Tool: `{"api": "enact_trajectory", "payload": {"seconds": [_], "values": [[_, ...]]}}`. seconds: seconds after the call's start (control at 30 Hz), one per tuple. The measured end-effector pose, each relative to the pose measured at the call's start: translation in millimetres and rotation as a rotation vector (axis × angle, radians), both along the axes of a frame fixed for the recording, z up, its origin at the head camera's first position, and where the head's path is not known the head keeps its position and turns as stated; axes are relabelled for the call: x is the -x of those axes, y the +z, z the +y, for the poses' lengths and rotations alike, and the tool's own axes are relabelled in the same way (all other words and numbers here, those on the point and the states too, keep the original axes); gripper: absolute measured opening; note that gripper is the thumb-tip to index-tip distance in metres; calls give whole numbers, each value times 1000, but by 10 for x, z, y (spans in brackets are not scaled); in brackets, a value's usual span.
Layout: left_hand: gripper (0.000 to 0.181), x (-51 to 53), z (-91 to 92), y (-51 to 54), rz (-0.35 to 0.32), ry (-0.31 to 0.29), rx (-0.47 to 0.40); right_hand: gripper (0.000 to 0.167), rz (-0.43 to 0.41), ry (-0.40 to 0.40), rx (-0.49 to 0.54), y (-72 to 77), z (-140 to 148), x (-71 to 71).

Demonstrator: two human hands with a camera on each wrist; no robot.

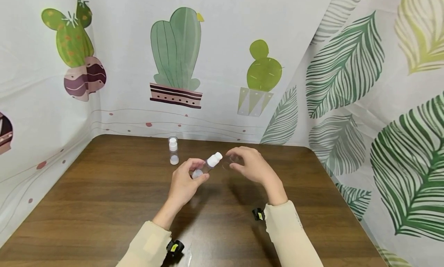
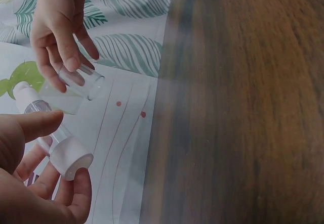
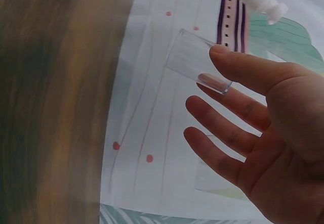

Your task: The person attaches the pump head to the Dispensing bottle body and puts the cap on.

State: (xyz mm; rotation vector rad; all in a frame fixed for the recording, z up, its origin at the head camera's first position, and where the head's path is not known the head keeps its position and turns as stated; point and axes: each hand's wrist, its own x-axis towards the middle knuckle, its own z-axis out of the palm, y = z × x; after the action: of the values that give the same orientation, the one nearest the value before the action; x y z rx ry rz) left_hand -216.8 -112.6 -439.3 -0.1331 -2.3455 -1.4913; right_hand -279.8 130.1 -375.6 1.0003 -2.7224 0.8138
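Note:
My left hand (image 1: 184, 182) grips a small clear pump bottle (image 1: 208, 164) with a white pump head and a white base, tilted up to the right above the table. In the left wrist view the thumb and fingers curl round its clear body, near the white base (image 2: 71, 157). Just right of the bottle, my right hand (image 1: 252, 164) pinches a clear cap (image 3: 196, 61) between thumb and index finger; its other fingers are spread. The cap is apart from the bottle. A second pump bottle (image 1: 174, 153), with its clear cap on, stands upright near the table's back edge.
The brown wooden table (image 1: 114, 190) meets a white cloth backdrop (image 1: 222, 66) printed with cacti and leaves. Black wrist cameras sit by both cuffs, the left one (image 1: 175, 247) low over the table.

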Motion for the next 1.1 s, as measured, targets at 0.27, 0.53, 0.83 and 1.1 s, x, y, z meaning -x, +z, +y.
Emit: {"api": "enact_trajectory", "payload": {"seconds": [0.27, 0.53, 0.83, 1.1], "values": [[41, 1, -9, 0, -17, -7, 2, 30, 22, -34, 43, 68, 39, -93], [40, 8, -2, -14, -13, -8, 14, 33, 37, -48, 119, 136, 87, -186], [40, 6, 3, -11, -16, -6, 9, 38, 101, -59, 148, 230, 107, -283], [39, 4, 10, -28, -9, -14, 13, 41, 137, -72, 160, 276, 105, -326]]}}
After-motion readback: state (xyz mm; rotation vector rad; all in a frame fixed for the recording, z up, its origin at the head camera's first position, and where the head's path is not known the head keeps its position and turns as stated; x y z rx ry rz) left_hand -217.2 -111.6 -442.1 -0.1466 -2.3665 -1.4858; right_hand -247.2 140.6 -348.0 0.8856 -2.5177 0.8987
